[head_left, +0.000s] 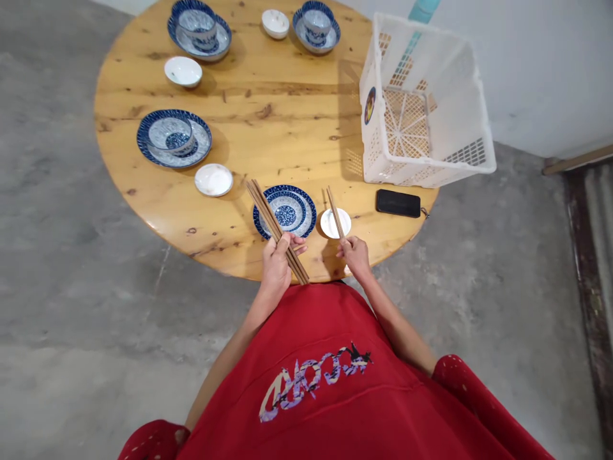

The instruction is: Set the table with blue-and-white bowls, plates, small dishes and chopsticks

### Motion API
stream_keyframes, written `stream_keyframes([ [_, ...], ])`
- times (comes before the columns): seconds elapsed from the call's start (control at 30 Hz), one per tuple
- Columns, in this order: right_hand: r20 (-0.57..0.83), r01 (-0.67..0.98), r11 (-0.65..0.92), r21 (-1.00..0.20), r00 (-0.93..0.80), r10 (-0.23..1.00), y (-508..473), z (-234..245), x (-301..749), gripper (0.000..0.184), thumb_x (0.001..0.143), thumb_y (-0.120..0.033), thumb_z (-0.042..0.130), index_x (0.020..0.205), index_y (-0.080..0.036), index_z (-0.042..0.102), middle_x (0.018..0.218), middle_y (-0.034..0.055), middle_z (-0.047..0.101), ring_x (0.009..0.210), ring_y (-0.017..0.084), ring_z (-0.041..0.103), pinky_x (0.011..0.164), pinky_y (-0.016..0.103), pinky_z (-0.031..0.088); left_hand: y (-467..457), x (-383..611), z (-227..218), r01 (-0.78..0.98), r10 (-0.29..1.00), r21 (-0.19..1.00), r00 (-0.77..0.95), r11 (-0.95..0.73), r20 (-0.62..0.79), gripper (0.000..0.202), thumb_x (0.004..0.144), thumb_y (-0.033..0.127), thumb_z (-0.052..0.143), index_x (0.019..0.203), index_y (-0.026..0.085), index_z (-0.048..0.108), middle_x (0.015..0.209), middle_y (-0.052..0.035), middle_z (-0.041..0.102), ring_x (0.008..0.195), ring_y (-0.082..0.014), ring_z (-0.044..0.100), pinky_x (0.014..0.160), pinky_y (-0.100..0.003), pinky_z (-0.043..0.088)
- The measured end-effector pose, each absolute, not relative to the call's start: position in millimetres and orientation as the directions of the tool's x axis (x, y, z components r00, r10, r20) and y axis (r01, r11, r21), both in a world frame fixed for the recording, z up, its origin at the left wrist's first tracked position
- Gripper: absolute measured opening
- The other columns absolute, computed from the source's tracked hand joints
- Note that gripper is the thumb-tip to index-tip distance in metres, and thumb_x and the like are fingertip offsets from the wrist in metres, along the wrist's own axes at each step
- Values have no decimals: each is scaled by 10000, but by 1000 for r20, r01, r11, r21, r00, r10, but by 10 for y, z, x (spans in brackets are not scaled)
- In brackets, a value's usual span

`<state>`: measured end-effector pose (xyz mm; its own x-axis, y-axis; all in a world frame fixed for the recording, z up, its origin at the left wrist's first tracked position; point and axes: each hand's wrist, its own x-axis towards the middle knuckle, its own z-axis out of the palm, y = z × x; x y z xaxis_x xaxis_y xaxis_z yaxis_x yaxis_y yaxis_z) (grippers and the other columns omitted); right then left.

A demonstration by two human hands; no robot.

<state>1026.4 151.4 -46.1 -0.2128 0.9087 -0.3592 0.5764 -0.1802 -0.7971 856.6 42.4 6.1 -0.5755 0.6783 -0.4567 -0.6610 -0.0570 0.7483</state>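
My left hand (278, 260) is closed round a bundle of wooden chopsticks (268, 214), which slants across the left part of a blue-patterned plate (309, 214) with a bowl (286, 214) on it. Between the thumb and fingers of my right hand (355, 254) are the lower ends of a pair of chopsticks (334, 211). Their upper part passes over a small white dish (345, 223) to the right of the plate. I cannot tell whether the pair touches the dish.
A tall white plastic crate (373, 137) stands at the right of the round wooden table (268, 137), with a black phone (398, 203) in front of it. More blue plates (204, 142) with bowls, and small white dishes (214, 180), sit along the left and far edges.
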Motion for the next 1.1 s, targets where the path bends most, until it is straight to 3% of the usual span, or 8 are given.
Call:
stream_keyframes([
  [0.13, -509, 303, -440, -845, -205, 836, 1434, -544, 10248, 260, 789, -435, 622, 748, -182, 581, 675, 7, 648, 505, 129, 620, 475, 225, 443, 418, 8577, 61, -653, 675, 756, -574, -35, -464, 297, 784, 427, 734, 840, 160, 616, 788, -35, 679, 785, -156, 684, 779, -318, 585],
  [0.27, -563, 190, -532, -825, -203, 801, 1417, -576, 10231, 292, 730, -442, 694, 722, -174, 577, 654, -4, 630, 495, 108, 602, 459, 207, 450, 412, 8587, 50, -649, 668, 761, -577, -24, -471, 282, 788, 415, 724, 844, 161, 616, 788, -40, 679, 798, -165, 686, 768, -312, 581],
  [0.6, -507, 252, -453, -855, -223, 833, 1441, -668, 10236, 250, 682, -384, 714, 720, -172, 587, 619, -31, 599, 479, 94, 570, 440, 193, 439, 389, 8623, 53, -649, 677, 761, -565, -12, -471, 294, 787, 424, 724, 855, 162, 611, 786, -35, 678, 805, -167, 689, 786, -321, 578],
  [1.1, -505, 263, -450, -853, -207, 838, 1475, -670, 10181, 220, 746, -371, 664, 717, -165, 594, 643, -7, 630, 494, 96, 584, 442, 189, 441, 351, 8639, 67, -629, 686, 778, -566, 0, -458, 317, 789, 450, 718, 863, 169, 592, 790, -27, 663, 825, -172, 696, 809, -336, 575],
])
